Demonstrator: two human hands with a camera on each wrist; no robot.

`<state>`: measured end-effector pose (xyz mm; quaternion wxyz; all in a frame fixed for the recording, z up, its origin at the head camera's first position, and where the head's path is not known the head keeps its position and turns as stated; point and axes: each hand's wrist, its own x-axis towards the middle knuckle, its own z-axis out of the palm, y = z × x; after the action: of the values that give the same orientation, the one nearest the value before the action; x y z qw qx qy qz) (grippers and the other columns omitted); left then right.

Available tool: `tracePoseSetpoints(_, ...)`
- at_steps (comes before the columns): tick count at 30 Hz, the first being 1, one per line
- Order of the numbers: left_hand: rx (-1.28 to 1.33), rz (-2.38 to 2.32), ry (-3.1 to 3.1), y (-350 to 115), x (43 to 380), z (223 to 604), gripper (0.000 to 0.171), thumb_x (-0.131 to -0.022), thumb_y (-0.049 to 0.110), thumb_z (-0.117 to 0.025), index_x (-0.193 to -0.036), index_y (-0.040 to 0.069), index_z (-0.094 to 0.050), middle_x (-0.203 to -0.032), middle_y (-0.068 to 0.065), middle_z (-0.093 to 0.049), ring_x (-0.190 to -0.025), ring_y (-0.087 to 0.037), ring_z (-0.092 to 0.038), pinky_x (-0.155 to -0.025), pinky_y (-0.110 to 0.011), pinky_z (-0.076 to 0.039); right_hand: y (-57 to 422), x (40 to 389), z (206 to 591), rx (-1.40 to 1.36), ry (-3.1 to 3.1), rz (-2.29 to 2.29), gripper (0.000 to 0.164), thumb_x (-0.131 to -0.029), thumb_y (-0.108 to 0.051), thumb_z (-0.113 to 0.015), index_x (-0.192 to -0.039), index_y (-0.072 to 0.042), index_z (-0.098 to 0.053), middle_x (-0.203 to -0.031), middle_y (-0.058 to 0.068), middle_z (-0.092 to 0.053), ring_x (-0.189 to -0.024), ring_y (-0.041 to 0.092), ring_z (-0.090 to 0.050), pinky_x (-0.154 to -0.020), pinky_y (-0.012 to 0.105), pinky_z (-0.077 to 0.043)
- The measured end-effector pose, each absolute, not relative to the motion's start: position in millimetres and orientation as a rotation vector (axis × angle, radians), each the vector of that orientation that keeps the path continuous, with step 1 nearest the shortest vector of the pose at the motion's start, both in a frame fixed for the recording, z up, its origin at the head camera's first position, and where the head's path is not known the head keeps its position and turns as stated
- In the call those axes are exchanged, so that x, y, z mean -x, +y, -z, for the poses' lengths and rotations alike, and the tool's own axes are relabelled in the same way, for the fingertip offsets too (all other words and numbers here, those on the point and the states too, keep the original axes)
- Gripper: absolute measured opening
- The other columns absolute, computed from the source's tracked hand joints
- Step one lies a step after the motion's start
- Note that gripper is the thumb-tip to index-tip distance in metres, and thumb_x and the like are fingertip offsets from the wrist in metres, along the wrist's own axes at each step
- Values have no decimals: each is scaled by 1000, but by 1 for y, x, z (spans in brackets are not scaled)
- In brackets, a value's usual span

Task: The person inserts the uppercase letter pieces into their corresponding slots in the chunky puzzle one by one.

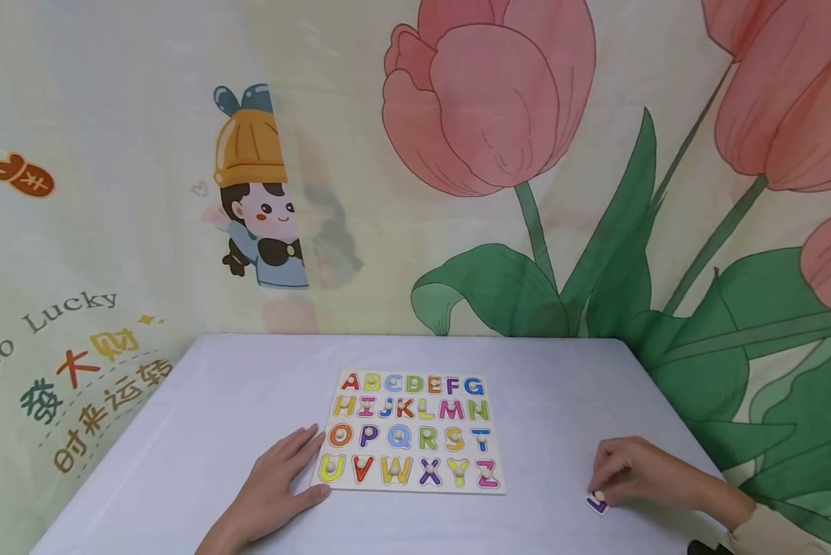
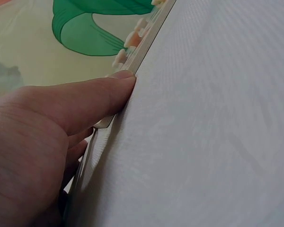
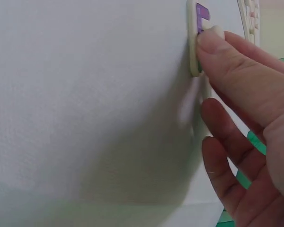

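Observation:
A white alphabet puzzle board (image 1: 410,490) lies on the table, its colourful letters A to Z in four rows, most with small pale knobs. Beside its left edge rests my left hand (image 1: 270,487), fingers stretched out and the thumb on the near left corner. In the left wrist view the thumb (image 2: 99,97) presses on the board's edge. Well to the right of the board, my right hand (image 1: 637,474) pinches the pale knob of a purple letter puzzle piece (image 1: 597,506) between thumb and forefinger. Fingertips cover part of this piece (image 3: 203,11) in the right wrist view; its other fingers hang loosely below.
A white cloth covers the table (image 1: 263,385). Behind it hangs a backdrop (image 1: 360,231) printed with pink tulips, a cartoon figure and lettering. A dark object (image 1: 705,548) shows by the right sleeve (image 1: 769,532) at the lower edge.

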<state>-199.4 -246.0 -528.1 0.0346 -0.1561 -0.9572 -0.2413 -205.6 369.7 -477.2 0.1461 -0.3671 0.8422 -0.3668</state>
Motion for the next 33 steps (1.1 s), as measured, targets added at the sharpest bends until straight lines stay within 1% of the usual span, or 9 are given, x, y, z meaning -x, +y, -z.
tracePoseSetpoints(6,451,743,-2972,-248,201,527,87,-91,66,-72,-161,20,-49,-170,-3,-40,-158,-35,-31,-123,-66,-27,368,206,479,1104,2434,1085,12,-90,-15,-85,-102,-13,-87,-94,-3,-71,-87,8,-67,-69,25,-59)
tracePoseSetpoints(10,440,754,-2974,-249,200,528,88,-90,66,-73,-161,20,-49,-170,-4,-40,-158,-35,-31,-123,-66,-27,359,211,472,1133,2488,1057,9,-89,-14,-86,-98,-16,-86,-92,-6,-71,-84,7,-66,-68,25,-58)
tracePoseSetpoints(13,435,749,-2966,-250,200,530,88,-90,66,-73,-161,20,-50,-170,-4,-41,-157,-35,-33,-122,-65,-28,341,219,467,1094,2564,1031,6,-90,-16,-87,-95,-19,-86,-90,-9,-70,-80,6,-64,-65,25,-58)
tracePoseSetpoints(17,457,748,-2957,-250,200,533,88,-91,68,-72,-161,20,-50,-169,-4,-41,-157,-35,-33,-122,-66,-29,311,237,466,930,2688,983,6,-89,-21,-87,-94,-24,-86,-88,-13,-69,-79,5,-61,-65,24,-58)
tracePoseSetpoints(20,466,748,-2956,-249,201,534,88,-90,69,-71,-161,20,-50,-169,-3,-41,-157,-34,-34,-122,-66,-29,284,255,470,769,2827,963,7,-89,-23,-88,-95,-27,-85,-88,-14,-68,-80,6,-60,-66,23,-58)
tracePoseSetpoints(23,469,766,-2950,-249,201,534,88,-90,68,-72,-160,19,-50,-169,-3,-42,-157,-34,-34,-122,-66,-28,251,275,475,614,2986,984,8,-89,-23,-88,-96,-24,-86,-88,-12,-67,-83,10,-60,-67,24,-56)
tracePoseSetpoints(28,479,785,-2943,-247,200,533,87,-91,67,-72,-160,19,-51,-169,-4,-42,-157,-35,-34,-122,-66,-28,194,305,481,364,3128,1122,11,-89,-25,-89,-95,-16,-85,-88,-6,-70,-85,15,-59,-72,27,-50)
tracePoseSetpoints(33,459,772,-2959,-246,202,533,89,-90,69,-71,-161,20,-50,-169,-4,-41,-157,-35,-33,-123,-67,-28,155,323,490,222,3170,1221,16,-90,-26,-88,-93,-11,-84,-93,2,-70,-86,18,-60,-71,29,-49)
